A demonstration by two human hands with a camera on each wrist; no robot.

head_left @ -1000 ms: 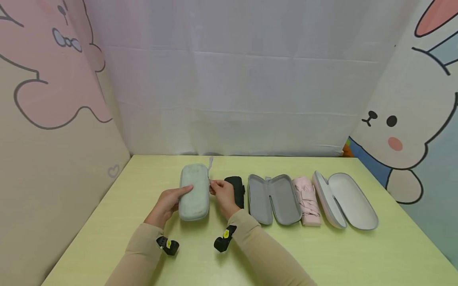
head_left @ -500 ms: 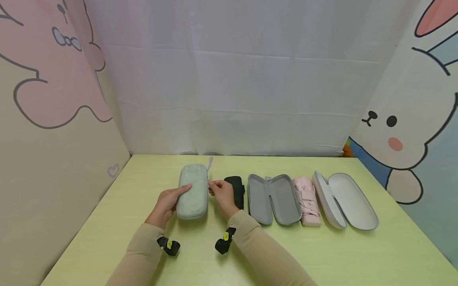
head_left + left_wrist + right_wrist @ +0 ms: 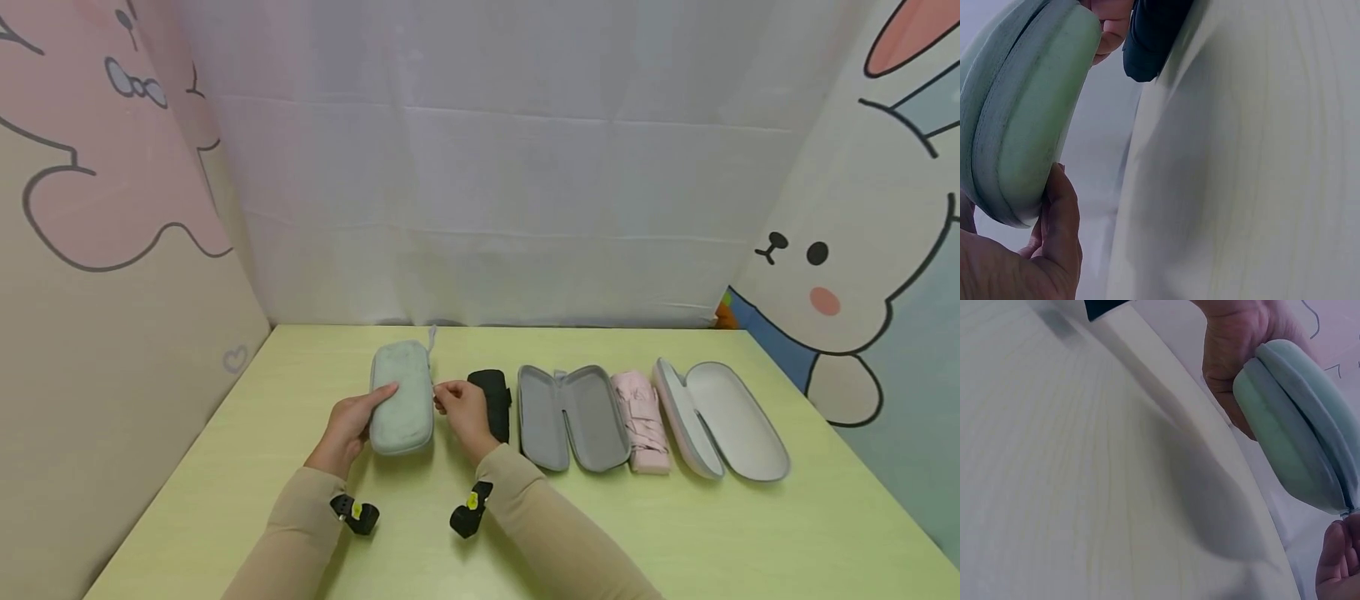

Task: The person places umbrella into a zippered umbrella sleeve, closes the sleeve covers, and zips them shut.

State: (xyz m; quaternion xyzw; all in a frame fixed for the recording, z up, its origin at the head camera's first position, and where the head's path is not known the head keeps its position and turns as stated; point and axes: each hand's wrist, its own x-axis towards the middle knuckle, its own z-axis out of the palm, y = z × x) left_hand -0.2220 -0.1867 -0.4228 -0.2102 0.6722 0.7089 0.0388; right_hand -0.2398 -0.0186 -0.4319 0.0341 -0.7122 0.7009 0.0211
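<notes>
My left hand (image 3: 354,425) holds a pale green zip case (image 3: 401,400) above the table, thumb on its upper face and fingers beneath. A strap loop (image 3: 432,336) sticks up from the case's far right corner. At the case's right side, my right hand (image 3: 463,414) pinches the zip pull (image 3: 1345,514), mostly hidden by the fingers. The right wrist view shows a dark slit (image 3: 1310,422) along the seam between the two halves. In the left wrist view, the left fingers (image 3: 1062,215) support the case from below.
A black folded umbrella (image 3: 491,400) lies just beyond the right hand. Further right stand an opened grey case (image 3: 596,417), a pink folded umbrella (image 3: 641,417) and an opened case with a white lining (image 3: 738,421). A curtain (image 3: 510,208) closes off the table's back edge.
The case has shifted slightly left, its near end rising a little in view. The right fingertips have moved along with it and sit slightly nearer me along its side.
</notes>
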